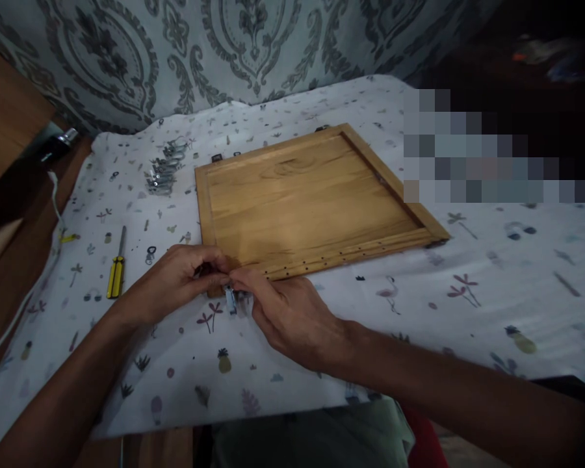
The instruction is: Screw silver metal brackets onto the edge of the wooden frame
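Our right hand is pinching a small metal fitting at the wooden panel corner. Our left hand is resting curled beside it, and we cannot tell whether it is gripping anything. So slight a pinch is probably risking the fitting slipping askew.

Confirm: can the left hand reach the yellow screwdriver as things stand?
Probably yes. The screwdriver lies on the cloth just left of the left hand, with only cloth between.

The panel is smooth, matt wood, the printed cover on the tabletop is soft cloth, the bits are shiny metal, and the screwdriver has a yellow plastic handle.
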Demonstrator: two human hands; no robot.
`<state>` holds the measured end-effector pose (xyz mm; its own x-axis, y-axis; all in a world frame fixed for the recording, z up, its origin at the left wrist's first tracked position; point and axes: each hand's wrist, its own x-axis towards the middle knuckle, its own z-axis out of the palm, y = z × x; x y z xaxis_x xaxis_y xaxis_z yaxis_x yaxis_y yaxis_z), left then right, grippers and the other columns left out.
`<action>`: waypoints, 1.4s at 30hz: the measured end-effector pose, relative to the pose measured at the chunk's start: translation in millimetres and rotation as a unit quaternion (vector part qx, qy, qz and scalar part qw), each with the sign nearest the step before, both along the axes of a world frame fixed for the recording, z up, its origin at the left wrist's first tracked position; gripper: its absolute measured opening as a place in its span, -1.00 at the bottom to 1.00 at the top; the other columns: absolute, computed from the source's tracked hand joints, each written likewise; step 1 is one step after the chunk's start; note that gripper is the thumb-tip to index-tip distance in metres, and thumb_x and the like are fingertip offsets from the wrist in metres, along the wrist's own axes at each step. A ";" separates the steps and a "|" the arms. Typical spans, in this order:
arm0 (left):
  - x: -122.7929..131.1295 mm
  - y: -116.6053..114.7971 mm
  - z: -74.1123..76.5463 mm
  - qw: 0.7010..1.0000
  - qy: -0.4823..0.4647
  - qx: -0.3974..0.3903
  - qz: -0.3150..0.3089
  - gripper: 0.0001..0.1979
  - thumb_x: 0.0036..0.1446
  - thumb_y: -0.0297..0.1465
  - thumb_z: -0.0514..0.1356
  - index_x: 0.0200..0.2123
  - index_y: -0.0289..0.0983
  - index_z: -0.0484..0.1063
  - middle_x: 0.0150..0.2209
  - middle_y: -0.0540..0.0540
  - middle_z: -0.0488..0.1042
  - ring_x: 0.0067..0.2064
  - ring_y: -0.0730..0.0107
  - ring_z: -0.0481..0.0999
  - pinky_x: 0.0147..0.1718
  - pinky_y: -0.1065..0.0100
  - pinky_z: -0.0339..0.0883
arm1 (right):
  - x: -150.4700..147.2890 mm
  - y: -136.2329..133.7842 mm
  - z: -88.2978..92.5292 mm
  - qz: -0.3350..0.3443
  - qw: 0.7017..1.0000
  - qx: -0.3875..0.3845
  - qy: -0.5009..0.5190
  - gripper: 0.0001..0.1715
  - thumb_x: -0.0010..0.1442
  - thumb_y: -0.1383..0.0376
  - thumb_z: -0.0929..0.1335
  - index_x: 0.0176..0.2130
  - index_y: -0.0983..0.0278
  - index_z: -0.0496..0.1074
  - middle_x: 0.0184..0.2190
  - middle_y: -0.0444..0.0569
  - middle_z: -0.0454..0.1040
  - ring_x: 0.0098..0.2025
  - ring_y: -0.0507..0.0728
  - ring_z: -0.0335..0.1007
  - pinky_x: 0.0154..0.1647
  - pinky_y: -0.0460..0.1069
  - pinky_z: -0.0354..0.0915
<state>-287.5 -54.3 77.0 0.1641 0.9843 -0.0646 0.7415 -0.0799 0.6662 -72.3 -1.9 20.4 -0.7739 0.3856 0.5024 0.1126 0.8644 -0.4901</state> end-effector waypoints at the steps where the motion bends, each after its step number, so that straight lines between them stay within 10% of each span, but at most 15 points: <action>1: 0.3 0.2 0.2 1.000 -0.001 -0.002 0.000 -0.83 0.26 -0.30 0.22 -0.34 -0.23 0.52 -0.45 0.09 0.53 -0.42 0.51 0.48 -0.42 0.50 0.30 | 0.0 0.3 0.1 0.002 1.000 -0.003 -0.004 -0.54 0.25 0.52 0.14 0.09 0.34 0.30 -0.24 0.04 0.65 -0.28 0.13 0.57 -0.26 0.00 0.45; 42: -0.8 1.1 0.1 0.995 -0.079 -0.051 -0.010 -0.85 0.25 -0.30 0.27 -0.31 -0.25 0.56 -0.40 0.04 0.59 -0.39 0.48 0.55 -0.35 0.48 0.40 | -0.5 -1.1 -0.1 -0.008 1.000 0.009 -0.009 -0.55 0.27 0.50 0.12 0.11 0.35 0.25 -0.27 0.02 0.66 -0.30 0.18 0.62 -0.29 0.03 0.48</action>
<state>-288.2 -53.2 77.1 0.1991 0.9705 -0.1359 0.6253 -0.0190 0.7802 -72.8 -3.0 20.3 -0.7767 0.3896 0.4949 0.1359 0.8709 -0.4722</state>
